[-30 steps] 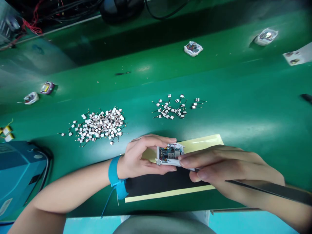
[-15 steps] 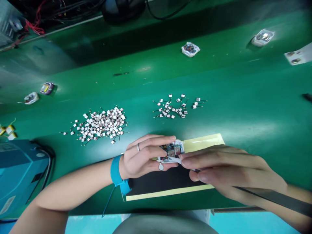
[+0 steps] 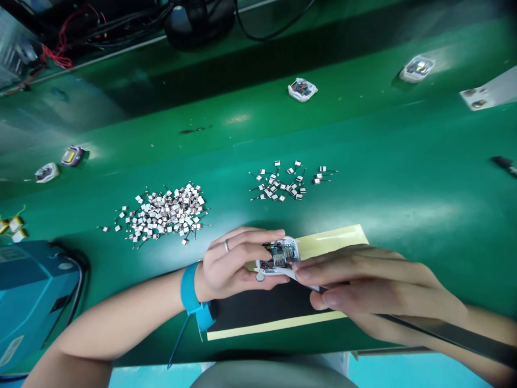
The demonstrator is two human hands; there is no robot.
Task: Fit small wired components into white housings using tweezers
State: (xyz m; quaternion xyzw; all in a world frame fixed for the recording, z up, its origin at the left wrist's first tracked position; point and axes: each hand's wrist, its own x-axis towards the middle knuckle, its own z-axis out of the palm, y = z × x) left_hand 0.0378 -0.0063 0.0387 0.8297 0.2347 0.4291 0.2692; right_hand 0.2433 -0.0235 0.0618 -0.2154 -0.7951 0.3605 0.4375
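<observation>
My left hand [image 3: 232, 264], wearing a ring and a blue wrist strap [image 3: 189, 288], grips a small white device casing [image 3: 297, 248] by its edges. A circuit board [image 3: 278, 256] with metal parts lies exposed inside the casing. A small round pale tab [image 3: 260, 276] sticks out below its near left corner. My right hand [image 3: 371, 280] is closed, its fingertips at the casing's near right edge. A white strip [image 3: 287, 272] runs from there to these fingertips. In the same hand is a long, dark, flat tool [image 3: 448, 335], its tip hidden by the fingers.
Below my hands lies a black mat [image 3: 250, 310] with pale yellow edges. Beyond it are a large pile of small white wired parts [image 3: 165, 213] and a smaller group [image 3: 283, 186]. Open casings [image 3: 302, 90] sit farther back. A blue box [image 3: 32, 302] stands at left.
The whole view has shifted slightly, so the bench things appear a little left and lower. Both hands stay at the casing. More of the white strip shows below my right fingertips.
</observation>
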